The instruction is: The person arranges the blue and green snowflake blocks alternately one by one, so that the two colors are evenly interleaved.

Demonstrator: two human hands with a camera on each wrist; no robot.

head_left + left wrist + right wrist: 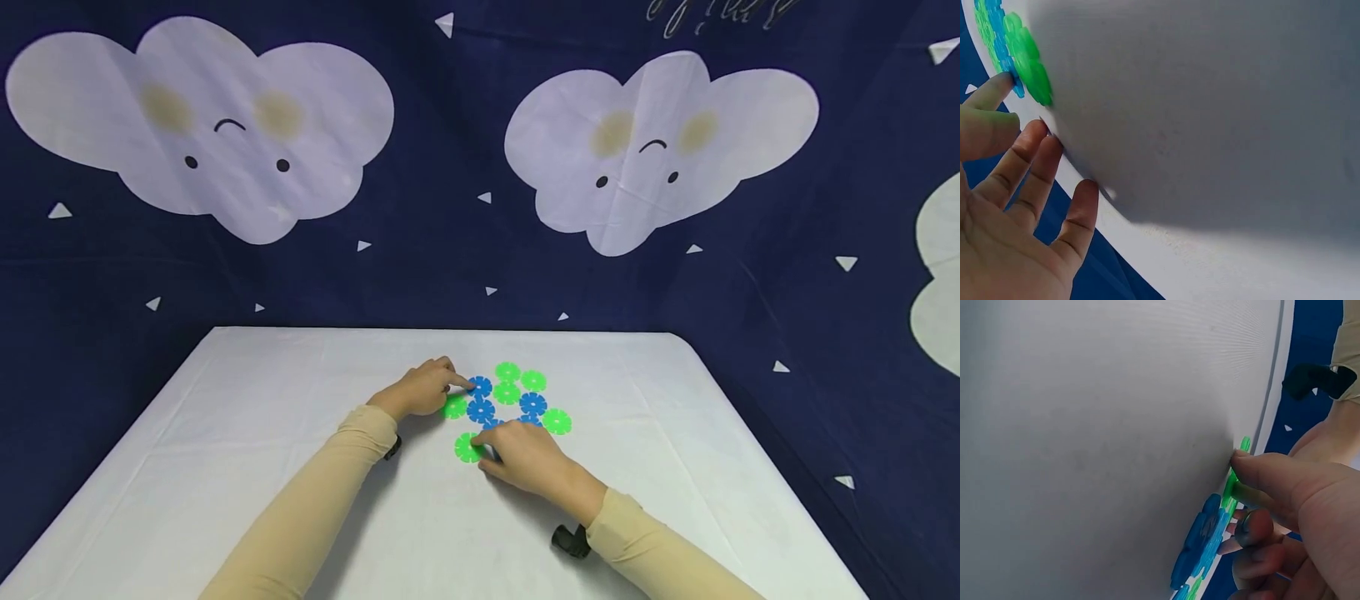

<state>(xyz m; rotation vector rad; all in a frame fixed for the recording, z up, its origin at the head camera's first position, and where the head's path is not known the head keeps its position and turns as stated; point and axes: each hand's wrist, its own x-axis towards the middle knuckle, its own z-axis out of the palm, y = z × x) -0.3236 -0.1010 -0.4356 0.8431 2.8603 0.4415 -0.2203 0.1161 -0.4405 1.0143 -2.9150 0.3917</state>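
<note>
Flat, notched plastic discs in blue and green lie in a loose ring on the white table. My left hand (423, 388) reaches in from the left, its index fingertip touching a blue disc (480, 386); the other fingers are spread loosely in the left wrist view. Just below that hand is a green disc (454, 407). My right hand (531, 460) has its index fingertip on the nearest green disc (468, 447), with the thumb (1257, 467) by the disc's edge. Under and behind the right hand, blue discs (529, 419) are partly hidden.
Another green disc (557, 422) lies at the ring's right, and more green discs (507, 372) at its far side. The white table (300, 367) ends at a dark blue cloth backdrop (442, 275) with clouds. A black wrist device (572, 542) sits by the right sleeve.
</note>
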